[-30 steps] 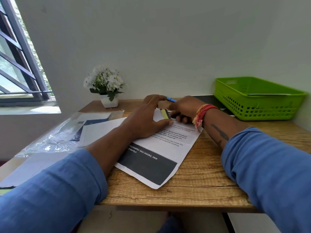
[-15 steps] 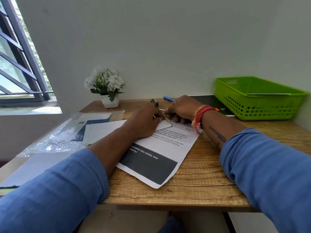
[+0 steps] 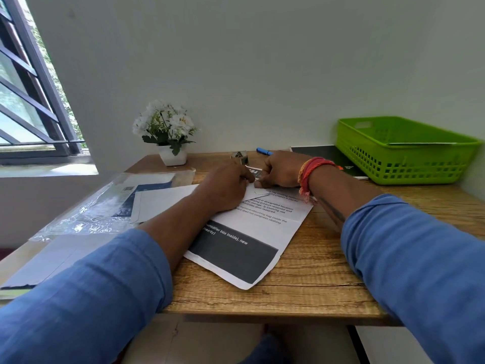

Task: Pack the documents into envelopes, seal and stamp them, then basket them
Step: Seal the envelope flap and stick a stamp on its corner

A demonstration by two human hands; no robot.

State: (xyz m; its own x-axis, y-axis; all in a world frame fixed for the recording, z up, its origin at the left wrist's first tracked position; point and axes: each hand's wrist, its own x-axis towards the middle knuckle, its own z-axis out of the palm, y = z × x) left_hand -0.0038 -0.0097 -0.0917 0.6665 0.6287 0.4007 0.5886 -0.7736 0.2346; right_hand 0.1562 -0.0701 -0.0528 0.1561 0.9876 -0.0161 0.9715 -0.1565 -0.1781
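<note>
Both hands are seen close together at the far side of one printed document (image 3: 252,232), which is laid flat on the wooden table (image 3: 315,285). The left hand (image 3: 223,187) is rested, fingers curled, on one white envelope (image 3: 162,203), whose pointed corner is overlapped onto the document's upper left part. The right hand (image 3: 280,170) is curled just beyond the document's far edge, its thumb tip touched to the paper; whether anything is pinched in it cannot be told. One small block (image 3: 240,157) and one blue pen (image 3: 264,151) are seen behind the document. One green basket (image 3: 404,164) is placed to the document's right, beside one dark booklet (image 3: 325,156). One clear plastic sleeve (image 3: 105,206) with papers inside is spread to the document's left, and one potted white flower (image 3: 168,137) is stood behind it.
</note>
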